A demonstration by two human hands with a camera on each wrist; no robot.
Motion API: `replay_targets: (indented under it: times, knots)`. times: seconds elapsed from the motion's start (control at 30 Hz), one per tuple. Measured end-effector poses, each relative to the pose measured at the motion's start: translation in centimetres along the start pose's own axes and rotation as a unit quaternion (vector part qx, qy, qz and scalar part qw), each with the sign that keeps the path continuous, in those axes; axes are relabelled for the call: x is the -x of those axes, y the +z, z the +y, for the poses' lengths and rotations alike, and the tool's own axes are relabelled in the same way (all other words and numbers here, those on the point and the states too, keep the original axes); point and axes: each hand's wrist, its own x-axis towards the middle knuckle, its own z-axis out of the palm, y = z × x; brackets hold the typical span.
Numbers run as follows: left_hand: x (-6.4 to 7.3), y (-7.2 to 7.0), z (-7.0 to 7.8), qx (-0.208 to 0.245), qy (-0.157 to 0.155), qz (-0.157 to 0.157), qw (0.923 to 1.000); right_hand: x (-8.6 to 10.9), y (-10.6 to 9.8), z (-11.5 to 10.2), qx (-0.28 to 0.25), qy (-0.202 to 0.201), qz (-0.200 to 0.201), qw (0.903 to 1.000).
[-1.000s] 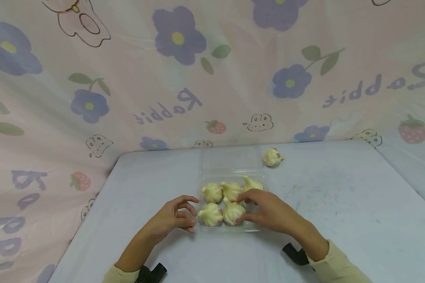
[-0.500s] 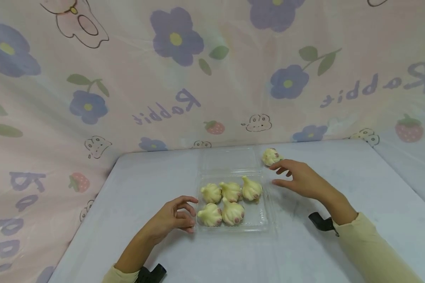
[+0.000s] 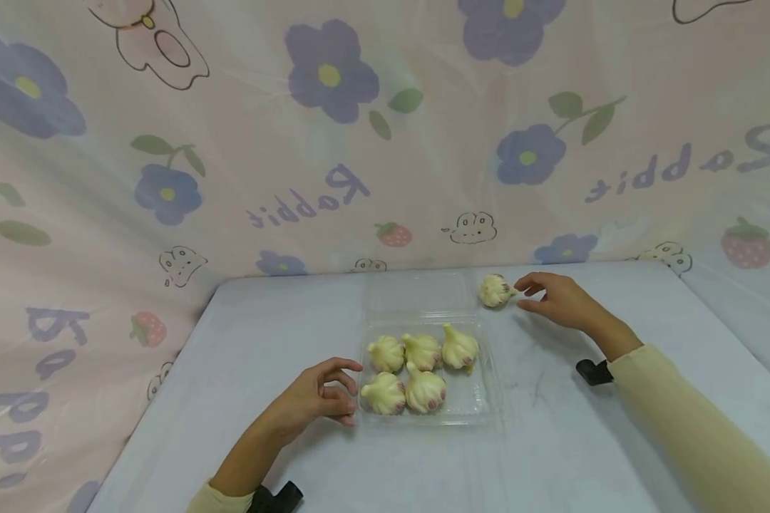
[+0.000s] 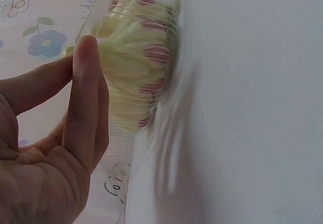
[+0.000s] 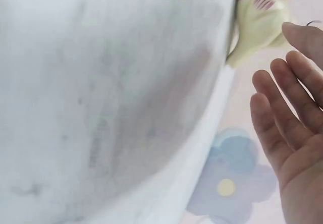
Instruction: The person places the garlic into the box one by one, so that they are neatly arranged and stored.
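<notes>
Five-odd pale garlic bulbs, several in all, sit in a clear plastic clamshell box (image 3: 471, 417), its lid (image 3: 417, 292) folded open behind. Three line the back, among them the right-hand bulb (image 3: 460, 348); a front left bulb (image 3: 383, 394) and a front middle bulb (image 3: 425, 390) lie nearer. My left hand (image 3: 324, 395) rests at the box's left side, fingertips right at the rim in the left wrist view. Behind and to the right, a loose garlic bulb (image 3: 495, 291) lies on the table. My right hand (image 3: 555, 299) is beside its stem, fingers spread and holding nothing.
A white-covered table (image 3: 282, 320) carries everything, with faint dark marks right of the box. A patterned curtain (image 3: 423, 164) hangs along its back edge and left side. Black wrist mounts, such as the right one (image 3: 594, 372), sit below each hand.
My right hand has left the bulb at the box's back right and moved back and right to the loose garlic bulb. My left hand has stayed at the box's left side.
</notes>
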Motion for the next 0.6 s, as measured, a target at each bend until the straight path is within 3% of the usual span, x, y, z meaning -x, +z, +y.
replay_targets:
  times: [0.3,0.6]
  knots:
    - [-0.1,0.3,0.0,0.005,-0.001,0.0,1.0,-1.5,0.0,3.3,0.024,0.038,-0.034,0.9984]
    - [0.1,0.0,0.2,-0.014,0.005,-0.004,0.9999,-2.1,1.2,3.2,0.043,0.024,-0.002,0.9988]
